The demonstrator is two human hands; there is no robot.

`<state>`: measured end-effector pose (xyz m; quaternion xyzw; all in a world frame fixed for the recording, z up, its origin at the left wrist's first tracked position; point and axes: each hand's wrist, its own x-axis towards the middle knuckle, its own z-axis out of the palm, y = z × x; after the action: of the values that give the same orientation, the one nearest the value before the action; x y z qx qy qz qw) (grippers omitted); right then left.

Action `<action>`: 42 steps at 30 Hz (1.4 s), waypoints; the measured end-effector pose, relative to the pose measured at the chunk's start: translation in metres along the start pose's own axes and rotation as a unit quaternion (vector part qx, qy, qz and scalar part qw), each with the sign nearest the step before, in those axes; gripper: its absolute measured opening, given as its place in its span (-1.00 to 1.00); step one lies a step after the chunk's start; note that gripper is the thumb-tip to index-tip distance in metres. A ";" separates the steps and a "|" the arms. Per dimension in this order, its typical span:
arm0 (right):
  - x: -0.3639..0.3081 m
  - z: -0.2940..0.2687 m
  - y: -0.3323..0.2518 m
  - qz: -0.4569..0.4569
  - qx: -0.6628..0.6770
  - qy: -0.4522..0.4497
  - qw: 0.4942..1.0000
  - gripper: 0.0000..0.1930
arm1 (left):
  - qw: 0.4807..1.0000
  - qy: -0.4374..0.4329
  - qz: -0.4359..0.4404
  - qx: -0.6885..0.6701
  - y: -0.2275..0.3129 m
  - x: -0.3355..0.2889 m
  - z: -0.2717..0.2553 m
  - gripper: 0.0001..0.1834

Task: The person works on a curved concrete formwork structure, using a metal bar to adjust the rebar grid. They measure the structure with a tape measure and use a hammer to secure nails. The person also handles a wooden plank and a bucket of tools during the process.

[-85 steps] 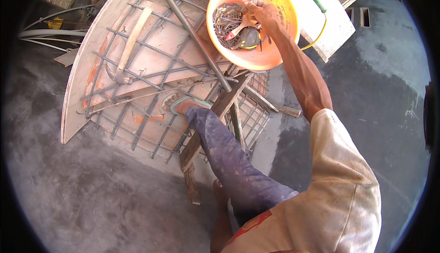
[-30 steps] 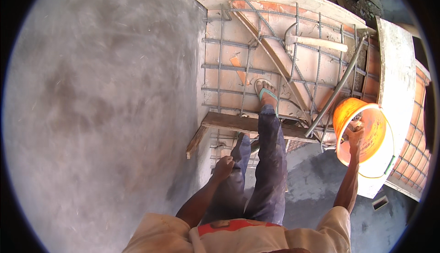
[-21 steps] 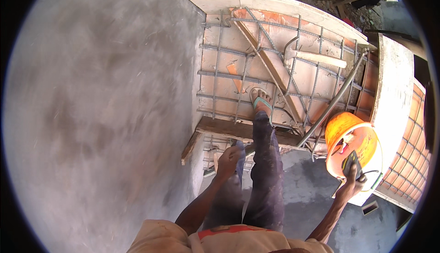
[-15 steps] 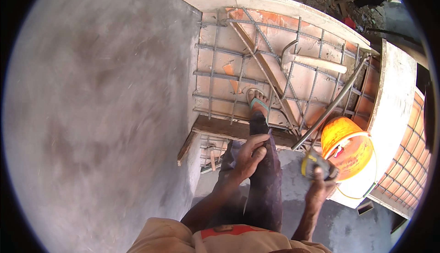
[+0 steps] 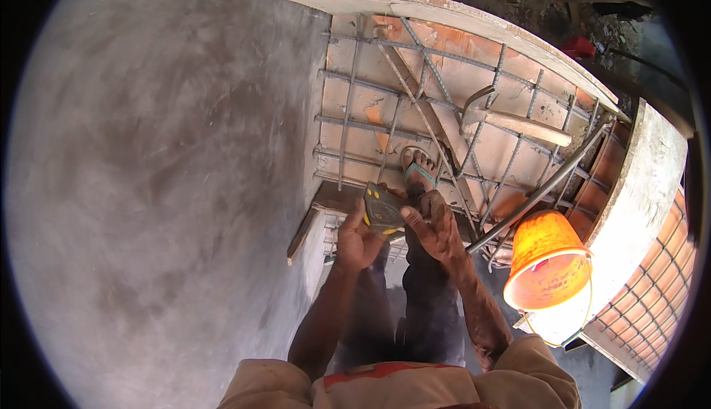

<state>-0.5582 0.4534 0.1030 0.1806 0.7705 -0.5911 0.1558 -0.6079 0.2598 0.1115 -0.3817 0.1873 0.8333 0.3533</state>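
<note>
A dark tape measure with yellow marks lies in my left hand, its fingers wrapped around the case. Close by on its right side is my right hand, with thumb and fingers apart and the thumb tip beside the case. Whether that thumb touches it I cannot tell. Beyond my hands, my sandalled foot stands on the formwork among steel reinforcing bars. A claw hammer with a pale wooden handle rests across the bars.
An orange bucket sits at the right, by a long metal rod. A narrow plank crosses the grid diagonally. Boards edge the formwork. A rough grey wall rises on the left. Another bar grid lies lower right.
The tape measure has passed from my right hand to my left. My right hand has come in from beside the bucket to my left hand, and its fingers have opened.
</note>
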 end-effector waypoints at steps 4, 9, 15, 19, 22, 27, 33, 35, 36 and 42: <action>0.003 0.002 0.056 -0.173 -0.139 -0.005 0.975 -0.52 | 0.983 0.051 -0.005 0.175 0.046 0.021 0.006 -0.41; 0.063 0.022 0.059 -0.022 -0.035 -0.047 0.998 -0.74 | 0.887 0.096 -0.023 0.451 0.102 0.041 0.011 -0.34; 0.126 0.057 0.051 -0.136 -0.038 -0.120 0.983 -0.55 | 0.704 0.045 -0.055 0.707 0.144 0.074 0.045 -0.28; 0.176 0.082 0.061 0.132 0.190 -0.236 0.944 -0.54 | 0.630 0.051 -0.001 0.775 0.146 0.115 0.033 -0.23; 0.218 0.071 0.033 0.301 0.329 -0.210 0.870 -0.45 | 0.562 0.065 0.025 0.824 0.159 0.139 0.012 -0.26; 0.293 0.114 0.072 0.285 0.312 -0.307 0.853 -0.07 | 0.530 0.152 -0.006 0.834 0.177 0.170 0.005 -0.21; 0.371 0.149 0.102 0.226 0.510 -0.109 0.823 -0.38 | 0.407 0.265 -0.021 0.874 0.183 0.160 0.037 -0.19; 0.394 0.150 0.111 0.183 0.585 -0.075 0.787 -0.50 | 0.351 0.253 0.028 0.901 0.181 0.152 0.044 -0.20; 0.402 0.150 0.113 0.152 0.622 -0.077 0.764 -0.53 | 0.300 0.253 0.043 0.919 0.175 0.148 0.050 -0.23; 0.358 0.190 0.064 0.142 0.691 -0.104 0.701 -0.67 | 0.060 0.284 0.088 0.953 0.150 0.139 0.076 -0.38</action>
<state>-0.8407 0.3185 -0.1621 0.2823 0.0893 -0.9436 0.1482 -0.8202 0.2640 0.0595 0.0935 0.9394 -0.2052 0.2581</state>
